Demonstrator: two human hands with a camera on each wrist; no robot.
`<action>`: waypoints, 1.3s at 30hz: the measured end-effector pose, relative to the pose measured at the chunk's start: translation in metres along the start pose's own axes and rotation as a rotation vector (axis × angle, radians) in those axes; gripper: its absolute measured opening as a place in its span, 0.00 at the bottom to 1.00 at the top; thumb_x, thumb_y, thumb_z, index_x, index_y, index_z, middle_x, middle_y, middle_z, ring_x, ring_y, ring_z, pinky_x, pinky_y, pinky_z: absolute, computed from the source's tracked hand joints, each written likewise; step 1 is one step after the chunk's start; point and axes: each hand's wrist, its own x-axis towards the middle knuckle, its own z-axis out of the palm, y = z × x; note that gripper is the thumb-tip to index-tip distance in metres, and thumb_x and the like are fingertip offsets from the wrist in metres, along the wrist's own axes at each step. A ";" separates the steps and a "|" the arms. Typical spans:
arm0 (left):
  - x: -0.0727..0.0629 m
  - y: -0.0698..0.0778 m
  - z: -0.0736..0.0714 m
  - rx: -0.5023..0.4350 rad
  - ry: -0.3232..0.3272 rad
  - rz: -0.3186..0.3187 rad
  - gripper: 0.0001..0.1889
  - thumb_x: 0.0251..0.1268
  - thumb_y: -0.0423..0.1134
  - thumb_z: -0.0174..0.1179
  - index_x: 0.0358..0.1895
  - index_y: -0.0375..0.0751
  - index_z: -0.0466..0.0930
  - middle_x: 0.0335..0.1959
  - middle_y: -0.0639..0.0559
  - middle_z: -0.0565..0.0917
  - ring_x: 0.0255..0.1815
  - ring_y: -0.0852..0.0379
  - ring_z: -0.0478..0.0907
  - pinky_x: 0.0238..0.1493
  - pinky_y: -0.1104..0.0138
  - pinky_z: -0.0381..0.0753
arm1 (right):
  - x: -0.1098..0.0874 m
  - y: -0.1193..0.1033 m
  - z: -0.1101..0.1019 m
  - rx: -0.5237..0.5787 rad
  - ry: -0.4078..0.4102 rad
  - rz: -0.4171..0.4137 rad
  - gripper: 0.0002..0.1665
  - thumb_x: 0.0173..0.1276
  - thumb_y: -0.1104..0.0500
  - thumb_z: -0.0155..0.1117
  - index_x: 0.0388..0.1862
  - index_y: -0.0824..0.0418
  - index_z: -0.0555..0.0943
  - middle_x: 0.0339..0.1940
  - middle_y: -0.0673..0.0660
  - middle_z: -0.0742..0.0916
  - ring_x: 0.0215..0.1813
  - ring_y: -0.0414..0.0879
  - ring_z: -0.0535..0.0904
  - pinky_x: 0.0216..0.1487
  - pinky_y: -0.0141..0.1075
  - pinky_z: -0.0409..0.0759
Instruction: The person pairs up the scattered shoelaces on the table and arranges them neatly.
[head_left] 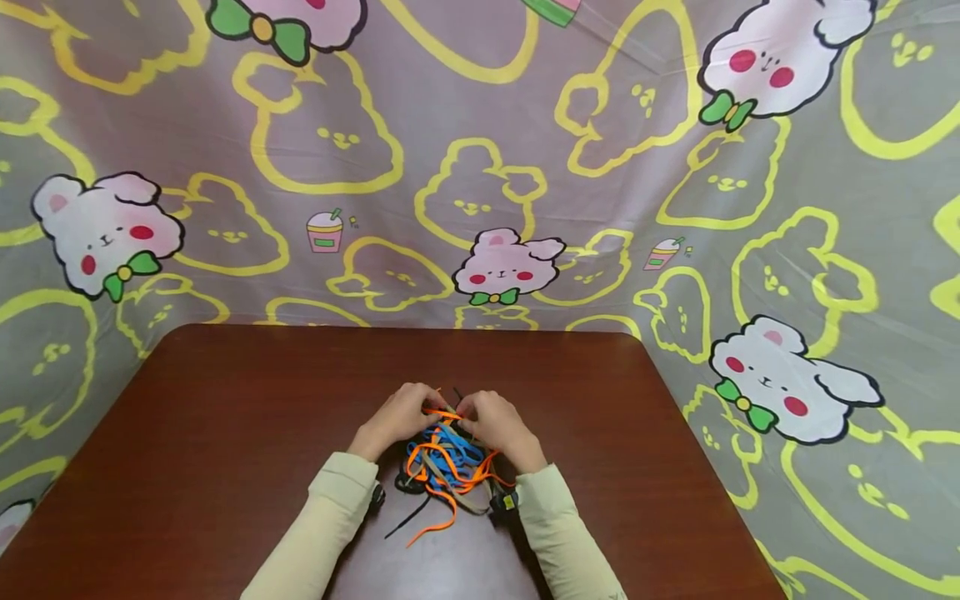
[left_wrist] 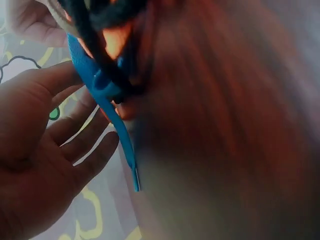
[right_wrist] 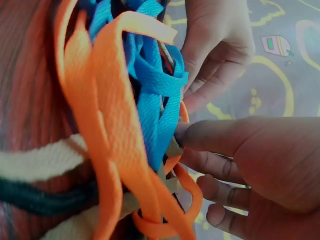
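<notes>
A tangled heap of flat shoelaces [head_left: 450, 458] in blue, orange, beige and black lies on the table between my hands. At its far side my left hand [head_left: 405, 412] pinches an orange shoelace [head_left: 444, 413], which runs across toward the other hand. My right hand [head_left: 495, 419] holds the laces between thumb and index finger, its other fingers loosely bent, as the right wrist view shows. In that view, blue laces [right_wrist: 155, 95] and a wide orange lace [right_wrist: 117, 100] hang in front of the fingertips. A blue lace end [left_wrist: 127, 145] with its tip dangles beside the left fingers.
The brown table [head_left: 225, 400] extends around the heap. Loose orange [head_left: 435, 529] and black [head_left: 407, 518] lace ends trail toward the front. Dark wrist devices sit at both sleeves [head_left: 341, 483]. A cloth with cartoon prints [head_left: 480, 108] hangs behind the table and along its sides.
</notes>
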 end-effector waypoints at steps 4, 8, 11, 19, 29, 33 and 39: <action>0.000 0.002 -0.005 -0.006 0.006 0.004 0.05 0.66 0.31 0.67 0.39 0.43 0.91 0.38 0.53 0.89 0.41 0.54 0.84 0.44 0.59 0.84 | -0.002 -0.003 -0.003 0.036 -0.005 0.011 0.05 0.71 0.60 0.69 0.43 0.57 0.88 0.36 0.51 0.89 0.33 0.40 0.83 0.36 0.34 0.81; -0.001 0.011 -0.017 -0.001 -0.013 0.002 0.05 0.68 0.32 0.66 0.38 0.42 0.90 0.37 0.52 0.89 0.38 0.57 0.83 0.43 0.60 0.84 | -0.006 -0.004 -0.008 0.090 0.004 -0.008 0.03 0.72 0.62 0.67 0.40 0.59 0.87 0.34 0.51 0.88 0.29 0.39 0.80 0.33 0.33 0.79; -0.004 0.020 -0.027 0.001 -0.025 -0.023 0.04 0.67 0.32 0.65 0.36 0.44 0.89 0.35 0.55 0.87 0.35 0.61 0.80 0.41 0.62 0.82 | -0.009 -0.007 -0.011 0.115 0.024 -0.031 0.03 0.72 0.63 0.66 0.40 0.59 0.86 0.34 0.51 0.87 0.30 0.38 0.78 0.34 0.33 0.78; -0.015 0.042 -0.054 -0.073 -0.047 -0.064 0.04 0.69 0.33 0.60 0.37 0.41 0.85 0.28 0.55 0.80 0.22 0.57 0.70 0.27 0.65 0.72 | -0.020 -0.025 -0.034 0.242 0.052 -0.091 0.05 0.73 0.66 0.63 0.45 0.66 0.83 0.36 0.57 0.88 0.29 0.40 0.79 0.32 0.32 0.79; -0.032 0.045 -0.069 -0.059 0.149 0.037 0.06 0.71 0.34 0.64 0.45 0.39 0.89 0.41 0.49 0.89 0.39 0.55 0.80 0.40 0.61 0.80 | -0.037 -0.036 -0.053 0.305 0.026 -0.133 0.07 0.74 0.64 0.64 0.47 0.63 0.86 0.33 0.60 0.88 0.31 0.40 0.77 0.35 0.32 0.77; -0.038 0.044 -0.073 -0.069 0.237 0.037 0.06 0.70 0.35 0.65 0.45 0.41 0.89 0.43 0.50 0.89 0.45 0.51 0.82 0.46 0.55 0.82 | -0.042 -0.041 -0.060 0.338 0.007 -0.157 0.07 0.75 0.62 0.64 0.46 0.63 0.86 0.33 0.56 0.87 0.33 0.39 0.78 0.38 0.33 0.79; -0.048 0.042 -0.086 -0.084 0.365 0.047 0.10 0.70 0.28 0.63 0.50 0.39 0.88 0.46 0.46 0.88 0.42 0.48 0.85 0.42 0.56 0.85 | -0.054 -0.045 -0.074 0.385 0.015 -0.149 0.04 0.74 0.59 0.66 0.43 0.54 0.87 0.31 0.44 0.87 0.36 0.39 0.82 0.43 0.36 0.82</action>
